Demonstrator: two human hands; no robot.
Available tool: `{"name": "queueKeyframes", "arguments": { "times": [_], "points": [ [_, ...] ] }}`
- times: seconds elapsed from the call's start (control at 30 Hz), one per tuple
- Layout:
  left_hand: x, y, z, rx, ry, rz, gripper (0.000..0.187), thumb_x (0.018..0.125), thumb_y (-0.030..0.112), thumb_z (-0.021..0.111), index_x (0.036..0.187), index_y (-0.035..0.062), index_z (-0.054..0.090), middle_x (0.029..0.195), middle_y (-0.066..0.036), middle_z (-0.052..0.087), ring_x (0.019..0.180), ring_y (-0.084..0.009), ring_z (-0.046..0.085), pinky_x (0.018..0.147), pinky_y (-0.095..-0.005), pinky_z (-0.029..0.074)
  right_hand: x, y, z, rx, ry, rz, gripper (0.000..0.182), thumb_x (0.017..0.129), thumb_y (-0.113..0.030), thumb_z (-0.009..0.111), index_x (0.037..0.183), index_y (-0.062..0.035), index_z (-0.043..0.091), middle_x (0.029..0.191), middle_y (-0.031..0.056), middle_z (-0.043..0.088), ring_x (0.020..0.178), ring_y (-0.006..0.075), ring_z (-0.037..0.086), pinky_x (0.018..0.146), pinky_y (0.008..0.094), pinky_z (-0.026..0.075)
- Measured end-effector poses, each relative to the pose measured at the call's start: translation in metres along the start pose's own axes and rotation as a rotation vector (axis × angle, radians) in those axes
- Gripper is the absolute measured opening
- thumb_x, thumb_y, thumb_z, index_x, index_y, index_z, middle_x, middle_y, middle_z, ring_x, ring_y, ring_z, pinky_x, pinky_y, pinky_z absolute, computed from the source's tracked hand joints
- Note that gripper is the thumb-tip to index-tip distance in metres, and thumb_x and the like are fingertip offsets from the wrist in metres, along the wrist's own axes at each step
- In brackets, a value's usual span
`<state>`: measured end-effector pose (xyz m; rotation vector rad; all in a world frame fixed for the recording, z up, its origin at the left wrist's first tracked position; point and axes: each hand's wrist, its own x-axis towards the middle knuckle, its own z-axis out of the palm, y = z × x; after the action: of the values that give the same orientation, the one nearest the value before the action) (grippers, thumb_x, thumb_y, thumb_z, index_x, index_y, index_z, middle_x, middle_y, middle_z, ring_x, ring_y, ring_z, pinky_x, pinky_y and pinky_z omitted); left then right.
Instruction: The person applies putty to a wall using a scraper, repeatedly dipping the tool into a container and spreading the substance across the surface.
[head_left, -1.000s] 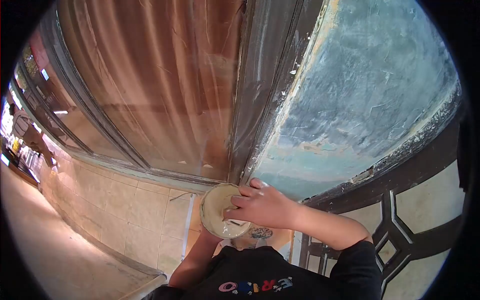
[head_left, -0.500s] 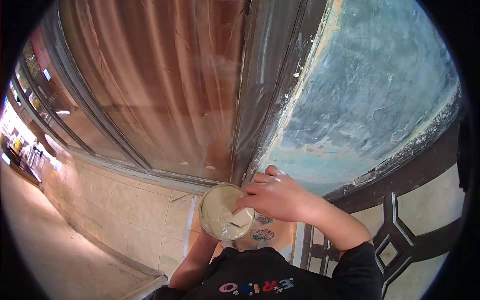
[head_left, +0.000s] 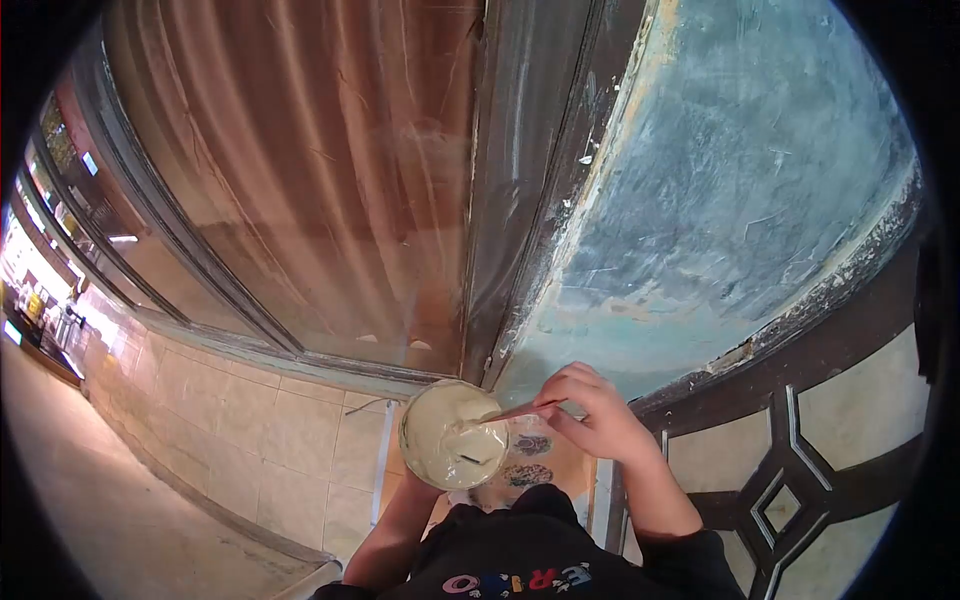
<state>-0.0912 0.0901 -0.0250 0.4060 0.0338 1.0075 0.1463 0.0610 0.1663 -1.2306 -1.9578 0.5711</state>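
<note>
A round tub (head_left: 403, 447) of thick cream-coloured paint (head_left: 440, 425) is held up in front of my body. My left hand (head_left: 418, 490) supports it from below on the left side; its fingers are hidden behind the tub. Between the fingers of my right hand (head_left: 595, 412) is a thin reddish-brown stick (head_left: 518, 411), its far end dipping into the paint. Whether that end carries bristles cannot be seen. A small dark mark shows on the paint surface near the tub's front.
Ahead are a glass pane with a brown curtain (head_left: 320, 170), a worn dark frame (head_left: 520, 170) and a patchy blue-green wall panel (head_left: 730, 190). A dark lattice (head_left: 780, 460) stands at right. Beige tiles (head_left: 240, 410) and a stained orange sheet (head_left: 560, 470) lie below.
My right hand has drawn back from the tub, to the right and slightly down, so the stick now shows. The tub has shifted slightly lower in view.
</note>
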Motion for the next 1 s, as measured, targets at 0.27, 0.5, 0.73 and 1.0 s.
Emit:
{"name": "queueKeyframes", "arguments": {
  "times": [0.27,0.5,0.73,1.0],
  "points": [
    [0.016,-0.007,0.044,0.739,-0.248,0.322,0.071,0.095,0.05,0.049,0.149,0.0092,0.029,0.149,-0.013,0.039,0.132,-0.0273,0.045,0.108,-0.0485,0.04,-0.024,0.026,-0.014,-0.295,-0.176,0.005,0.023,0.078,-0.002,0.065,0.1,-0.0084,0.065,0.091,0.0067,0.062,0.088,0.0288,0.059,0.081,0.0385,0.045],
    [0.012,-0.026,0.029,0.995,0.006,0.131,0.065,0.092,0.024,0.064,0.146,0.0096,0.032,0.142,-0.011,0.046,0.127,-0.0256,0.049,0.105,-0.0436,0.043,-0.069,0.086,-0.013,-0.151,-0.115,0.194,0.022,0.082,-0.004,0.061,0.104,-0.0071,0.061,0.094,0.0092,0.061,0.093,0.0339,0.058,0.081,0.0423,0.046],
    [0.002,-0.044,0.03,0.085,0.386,0.013,0.056,0.101,0.046,0.031,0.143,0.01,0.039,0.142,-0.013,0.048,0.128,-0.0313,0.049,0.106,-0.0513,0.041,-0.115,0.178,0.023,0.003,0.245,0.529,0.017,0.093,-0.01,0.053,0.109,-0.0055,0.053,0.09,0.0165,0.061,0.086,0.0423,0.06,0.075,0.0483,0.048],
    [-0.039,-0.057,0.018,0.237,0.361,0.049,0.064,0.099,0.053,0.033,0.146,0.0098,0.034,0.148,-0.013,0.04,0.132,-0.0332,0.045,0.11,-0.0525,0.036,-0.045,0.217,0.011,-0.399,0.203,0.292,0.017,0.092,-0.012,0.055,0.109,-0.0084,0.054,0.086,0.0163,0.063,0.081,0.0371,0.063,0.067,0.0481,0.05]
  ]
}}
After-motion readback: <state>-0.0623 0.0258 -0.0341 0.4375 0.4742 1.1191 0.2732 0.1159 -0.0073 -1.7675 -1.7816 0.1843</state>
